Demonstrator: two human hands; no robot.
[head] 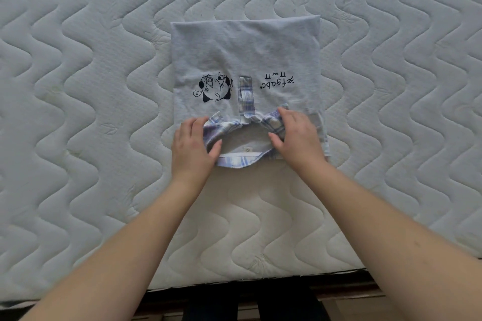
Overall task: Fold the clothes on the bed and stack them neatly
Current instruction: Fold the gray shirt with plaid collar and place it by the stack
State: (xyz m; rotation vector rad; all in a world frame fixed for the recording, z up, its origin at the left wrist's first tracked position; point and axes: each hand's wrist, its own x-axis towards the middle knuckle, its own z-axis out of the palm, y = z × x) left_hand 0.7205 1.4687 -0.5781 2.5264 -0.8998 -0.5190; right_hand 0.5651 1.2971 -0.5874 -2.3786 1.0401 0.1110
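You are pinching the plaid collar [271, 122] of the grey shirt [245, 60] with both hands: left hand [194, 146] and right hand [297, 135] fingers are closing on it. The shirt is lying beyond your fingertips on the mattress [78, 86]. Be lifting evenly, keeping edges aligned.

So the count is pretty short: one folded grey shirt [245, 60] on one quilted mattress [78, 86], and that's the only piece of clothing in view. The shirt has one plaid collar [242, 125], one plaid placket strip [246, 96], one little cartoon print [215, 87], one line of printed text [277, 81] and one tiny size tag [248, 149]. Two hands, left hand [194, 146] and right hand [297, 135], both on the collar.
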